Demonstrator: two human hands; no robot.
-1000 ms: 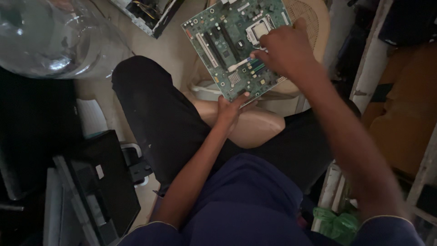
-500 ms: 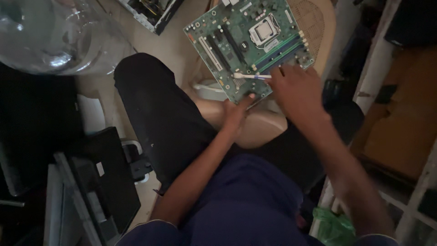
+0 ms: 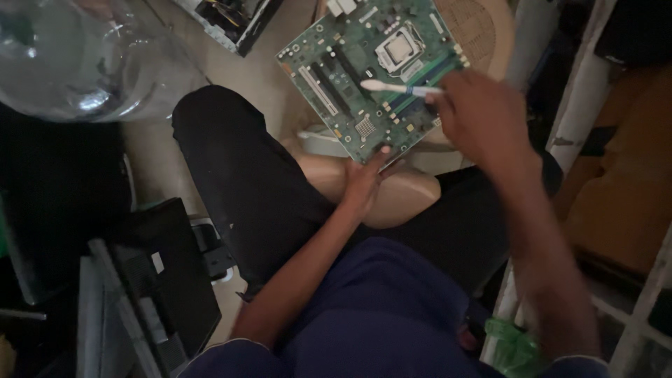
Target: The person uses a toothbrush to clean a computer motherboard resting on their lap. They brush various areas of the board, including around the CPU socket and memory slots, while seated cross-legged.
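Since the earlier frame, the right hand (image 3: pixel 483 115) has lifted from the board's 5 o'clock edge toward 3 o'clock, fingers closed around a white brush (image 3: pixel 399 87) whose head now rests mid-board. Left hand (image 3: pixel 364 182) grips the green motherboard (image 3: pixel 371 66) at its 6 o'clock corner, unchanged. Board sits tilted above the knees, at 12 o'clock.

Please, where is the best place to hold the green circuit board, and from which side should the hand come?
Probably by its bare edges, not the parts-covered face. The circuit board lies tilted, its near corner toward the person, where the left hand grips it from below. The right hand holds a white brush over the face.
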